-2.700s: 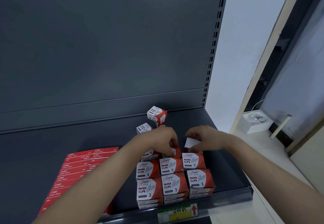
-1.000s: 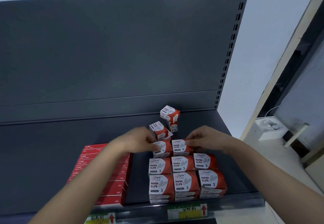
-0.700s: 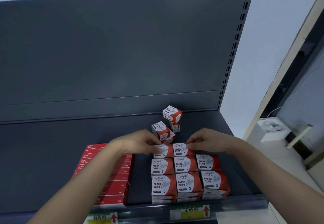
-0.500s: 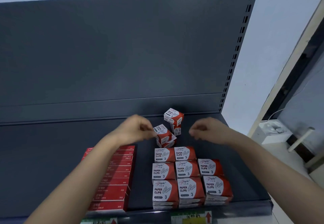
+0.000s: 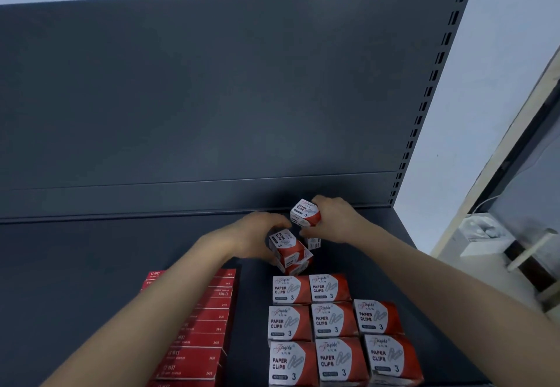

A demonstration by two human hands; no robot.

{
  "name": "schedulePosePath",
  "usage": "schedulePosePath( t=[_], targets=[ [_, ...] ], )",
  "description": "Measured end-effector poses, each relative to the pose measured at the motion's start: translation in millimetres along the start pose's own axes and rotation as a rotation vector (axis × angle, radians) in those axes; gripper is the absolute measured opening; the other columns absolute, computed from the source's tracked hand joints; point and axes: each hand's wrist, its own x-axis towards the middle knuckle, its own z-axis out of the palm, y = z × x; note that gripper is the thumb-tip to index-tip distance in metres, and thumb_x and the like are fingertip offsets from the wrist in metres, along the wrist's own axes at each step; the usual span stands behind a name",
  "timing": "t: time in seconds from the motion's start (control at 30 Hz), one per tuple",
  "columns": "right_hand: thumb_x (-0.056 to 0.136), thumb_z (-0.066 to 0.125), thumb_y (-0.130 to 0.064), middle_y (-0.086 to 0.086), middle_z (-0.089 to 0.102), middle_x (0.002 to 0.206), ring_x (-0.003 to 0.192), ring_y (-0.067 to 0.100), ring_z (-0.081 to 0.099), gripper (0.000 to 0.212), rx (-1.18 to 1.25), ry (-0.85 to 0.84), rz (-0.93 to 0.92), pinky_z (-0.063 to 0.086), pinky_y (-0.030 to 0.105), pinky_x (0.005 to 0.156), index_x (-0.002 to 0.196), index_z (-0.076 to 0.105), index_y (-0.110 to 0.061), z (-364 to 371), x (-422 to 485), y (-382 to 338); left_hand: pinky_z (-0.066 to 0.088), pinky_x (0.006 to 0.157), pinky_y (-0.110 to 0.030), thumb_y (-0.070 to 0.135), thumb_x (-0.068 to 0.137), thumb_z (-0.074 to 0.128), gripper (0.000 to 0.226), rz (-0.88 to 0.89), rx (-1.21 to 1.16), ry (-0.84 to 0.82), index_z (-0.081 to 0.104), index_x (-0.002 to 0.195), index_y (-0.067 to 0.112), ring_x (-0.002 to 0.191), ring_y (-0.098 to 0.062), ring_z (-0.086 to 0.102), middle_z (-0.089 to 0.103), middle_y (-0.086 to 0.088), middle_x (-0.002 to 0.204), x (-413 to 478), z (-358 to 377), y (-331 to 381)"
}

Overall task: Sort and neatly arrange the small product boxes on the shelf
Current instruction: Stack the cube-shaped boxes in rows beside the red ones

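My right hand is clenched round the top box, a red-and-white paper-clip carton held up at the back of the shelf, fingers over its far side and thumb at its near corner. Just beside it, my left hand grasps the tilted box, fingers hooked over its far edge while the carton stands tipped on a corner. Under these two I see slivers of two more loose cartons: a hidden box below the top box and a lower box beneath the tilted one, making four loose. Nearer me, the neat block shows eight tops: two in the far row, then three, then three. I cannot count the layers under them. To the left lie the flat red boxes, stacked in a column which my left forearm crosses, so their number is unclear. A bare strip of shelf separates the two groups, and more bare deck spreads left and back to the back panel. The slotted upright marks the shelf's right edge, near my right forearm.
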Motion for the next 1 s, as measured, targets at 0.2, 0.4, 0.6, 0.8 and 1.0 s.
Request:
schedulePosePath(
  t=[0.2,0.4,0.6,0.8,1.0],
  targets=[
    [0.072,0.074,-0.023,0.009,0.061,0.11,0.097,0.023,0.057,0.044,-0.065,-0.083,-0.03,0.045,0.031,0.073,0.108,0.055,-0.008,-11,-4,7,0.049,0.077,-0.027,0.03,0.063,0.084,0.049,-0.001,0.018,0.004,0.059,0.104,0.022,0.091,-0.01,0.058,0.063,0.007,0.102,4,5,-2],
    [0.076,0.072,-0.026,0.008,0.06,0.115,0.103,0.022,0.057,0.043,0.012,-0.081,-0.052,0.048,0.033,0.085,0.113,0.057,-0.008,-15,-13,17,0.047,0.077,-0.022,0.034,0.065,0.083,0.047,0.036,-0.007,-0.023,0.061,0.106,0.025,0.091,-0.005,0.056,0.061,0.013,0.101,5,8,-1],
    [0.074,0.075,-0.034,-0.001,0.06,0.098,0.085,0.012,0.057,0.037,0.188,0.004,-0.005,0.045,0.022,0.068,0.104,0.063,-0.015,-34,-34,34,0.05,0.073,-0.024,0.035,0.068,0.081,0.037,0.007,-0.129,0.115,0.066,0.099,0.021,0.081,-0.005,0.061,0.066,0.012,0.092,-1,-1,4],
    [0.079,0.071,-0.032,0.002,0.064,0.087,0.074,0.014,0.058,0.03,0.459,0.066,0.116,0.051,0.037,0.074,0.099,0.065,-0.011,-36,-69,55,0.05,0.072,-0.028,0.036,0.069,0.08,0.034,0.064,-0.198,0.153,0.062,0.093,0.019,0.083,-0.01,0.061,0.066,0.006,0.092,0,-1,52],
    [0.075,0.075,-0.017,-0.004,0.061,0.079,0.069,0.009,0.055,0.018,0.508,0.197,0.237,0.043,0.021,0.062,0.085,0.06,-0.018,-35,-92,79,0.043,0.074,-0.027,0.043,0.073,0.075,0.05,0.095,0.011,0.009,0.058,0.112,0.018,0.093,-0.012,0.05,0.056,0.001,0.11,26,30,115]
  ],
)
